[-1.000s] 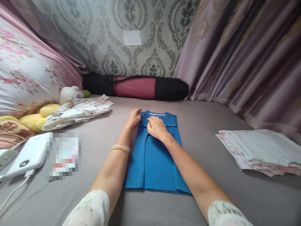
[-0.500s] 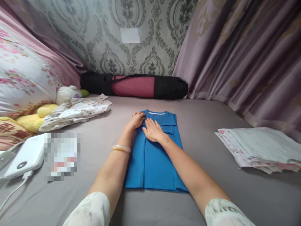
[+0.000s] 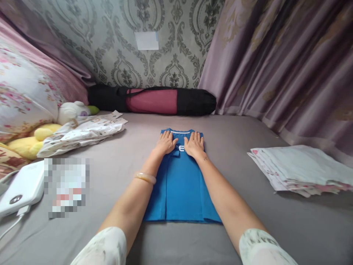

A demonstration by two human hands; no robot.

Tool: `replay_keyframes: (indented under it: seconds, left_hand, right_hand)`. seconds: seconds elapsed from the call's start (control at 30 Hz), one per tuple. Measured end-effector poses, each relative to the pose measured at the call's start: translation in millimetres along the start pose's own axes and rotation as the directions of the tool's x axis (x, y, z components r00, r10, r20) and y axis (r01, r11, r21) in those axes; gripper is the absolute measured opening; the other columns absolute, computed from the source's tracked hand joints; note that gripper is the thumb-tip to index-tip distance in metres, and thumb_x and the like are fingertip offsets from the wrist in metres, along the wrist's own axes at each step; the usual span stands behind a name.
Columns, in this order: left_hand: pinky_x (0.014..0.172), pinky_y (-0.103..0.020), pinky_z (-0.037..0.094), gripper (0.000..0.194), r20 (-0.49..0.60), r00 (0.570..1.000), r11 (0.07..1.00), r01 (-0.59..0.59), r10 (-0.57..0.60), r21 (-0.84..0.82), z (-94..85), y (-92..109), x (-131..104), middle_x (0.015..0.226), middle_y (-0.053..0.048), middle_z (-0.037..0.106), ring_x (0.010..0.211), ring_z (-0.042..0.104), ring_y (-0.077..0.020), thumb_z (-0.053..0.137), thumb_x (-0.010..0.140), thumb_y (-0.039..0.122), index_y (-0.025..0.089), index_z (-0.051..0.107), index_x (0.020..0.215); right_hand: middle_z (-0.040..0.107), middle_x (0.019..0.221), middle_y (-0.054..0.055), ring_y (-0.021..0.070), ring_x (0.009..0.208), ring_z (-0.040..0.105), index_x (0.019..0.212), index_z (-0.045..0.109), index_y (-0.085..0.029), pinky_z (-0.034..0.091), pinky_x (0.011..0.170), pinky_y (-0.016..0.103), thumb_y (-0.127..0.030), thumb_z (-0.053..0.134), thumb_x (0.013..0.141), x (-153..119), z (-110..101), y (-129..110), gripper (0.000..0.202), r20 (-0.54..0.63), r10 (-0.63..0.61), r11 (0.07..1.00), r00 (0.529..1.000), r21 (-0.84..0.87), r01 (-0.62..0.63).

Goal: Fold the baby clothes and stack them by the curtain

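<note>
A flat, folded blue cloth shirt [image 3: 183, 187] is lying on the grey cloth-covered bed [image 3: 231, 162], its neck facing the far edge. The left hand [image 3: 166, 142] and right hand [image 3: 194, 144] are resting on its neck end, fingers stretched out, a little spread, gripping nothing. If they are pushing unevenly, loose folds could slip and wrinkle.

The left hand [image 3: 166, 142] and right hand [image 3: 194, 144] partly hide the shirt [image 3: 183, 187]; an item [image 3: 67, 186] toward the bed's [image 3: 234, 176] left edge is pixelated.

Bare sheet [image 3: 234, 162] right of shirt [image 3: 183, 184] (cloths [image 3: 300, 165] beyond)
</note>
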State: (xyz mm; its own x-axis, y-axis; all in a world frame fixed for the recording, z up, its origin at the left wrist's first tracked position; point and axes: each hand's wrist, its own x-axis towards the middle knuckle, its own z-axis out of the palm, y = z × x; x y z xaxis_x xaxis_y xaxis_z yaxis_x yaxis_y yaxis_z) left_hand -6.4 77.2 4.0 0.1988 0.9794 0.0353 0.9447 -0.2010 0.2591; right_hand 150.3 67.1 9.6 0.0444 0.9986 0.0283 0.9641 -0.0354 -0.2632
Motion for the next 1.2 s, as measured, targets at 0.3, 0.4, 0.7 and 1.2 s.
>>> replay_keyframes:
  seconds: [0.3,0.4,0.7,1.2]
  left_hand:
    - [0.120,-0.046,0.015,0.071,-0.032,0.999,0.997,0.031,-0.029,0.068,12.7,5.6,-6.1,0.159,-0.021,0.021,0.149,0.016,-0.0319,0.023,0.098,0.050,0.002,0.027,0.150]
    - [0.119,-0.048,0.016,0.072,-0.016,0.999,0.998,0.035,-0.034,0.060,8.0,8.4,-5.8,0.159,-0.022,0.020,0.149,0.016,-0.0330,0.025,0.098,0.050,0.001,0.027,0.150]
    - [0.119,-0.047,0.016,0.071,0.027,1.000,0.999,-0.013,0.012,0.051,-4.1,14.7,-35.0,0.158,-0.022,0.023,0.149,0.016,-0.0324,0.020,0.099,0.049,0.000,0.029,0.149]
    - [0.119,-0.047,0.016,0.072,-0.065,0.998,0.998,0.016,-0.012,0.065,6.0,17.0,-55.6,0.158,-0.022,0.025,0.148,0.019,-0.0317,0.026,0.097,0.054,0.004,0.027,0.150]
  right_hand:
    - [0.023,0.158,0.022,0.0318,0.148,0.015,0.150,0.026,0.006,0.007,0.119,0.046,-0.042,0.024,0.099,-0.7,15.7,-2.8,0.070,-0.019,-0.010,0.999,1.000,-0.049,0.010]
    - [0.020,0.159,0.021,0.0310,0.148,0.012,0.150,0.025,0.005,0.006,0.119,0.046,-0.042,0.022,0.099,1.8,10.0,-2.1,0.070,0.020,-0.007,1.000,1.000,-0.023,0.008]
    - [0.011,0.162,0.016,0.0258,0.150,0.005,0.154,0.019,-0.001,0.004,0.120,0.044,-0.044,0.019,0.099,-25.7,-19.7,21.1,0.069,0.106,-0.133,0.991,0.985,0.015,0.132]
    - [0.017,0.161,0.016,0.0257,0.149,0.012,0.153,0.023,-0.001,0.009,0.120,0.040,-0.044,0.025,0.100,-48.4,-4.3,23.5,0.069,0.066,-0.233,0.972,0.970,0.045,0.230]
